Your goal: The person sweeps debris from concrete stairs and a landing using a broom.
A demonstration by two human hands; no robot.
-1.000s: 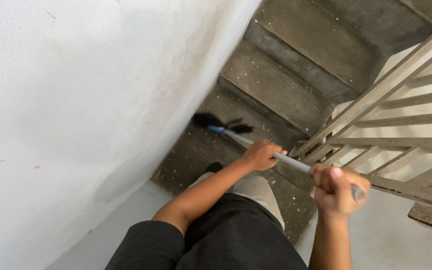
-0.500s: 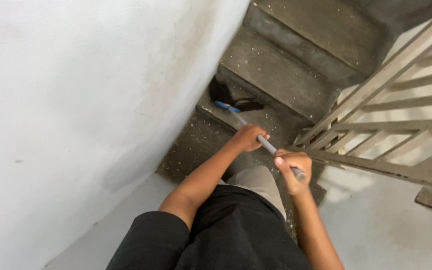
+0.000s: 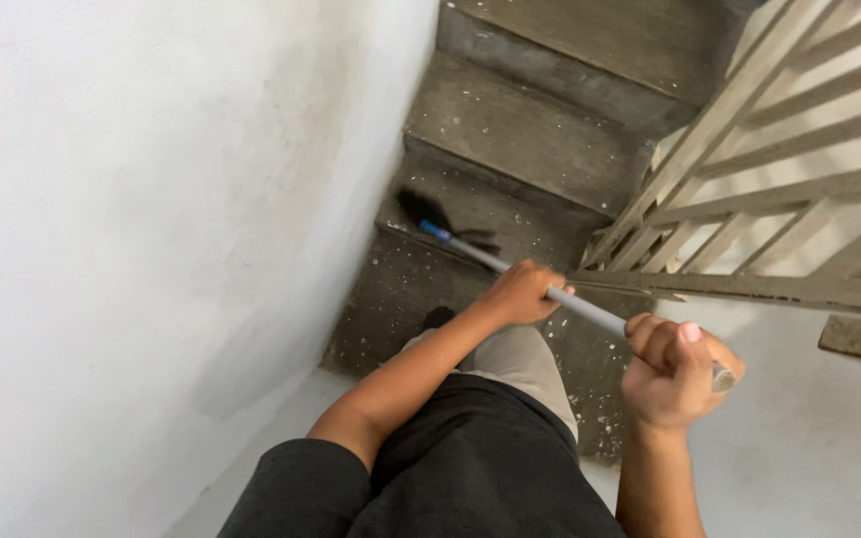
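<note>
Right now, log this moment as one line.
left hand: grips broom handle mid-shaft | right hand: grips handle end | bristles: on stair step | railing: right

Grey concrete stair steps (image 3: 510,130) are seen descending beside a white wall, speckled with pale flecks and dust. On the second step down, the dark bristles of a broom head (image 3: 421,211) are pressed against the tread. A dark shoe tip (image 3: 437,317) is planted on the nearest step.

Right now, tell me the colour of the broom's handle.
The broom handle is grey metal with a short blue collar just above the black bristles; the head view shows it.
</note>
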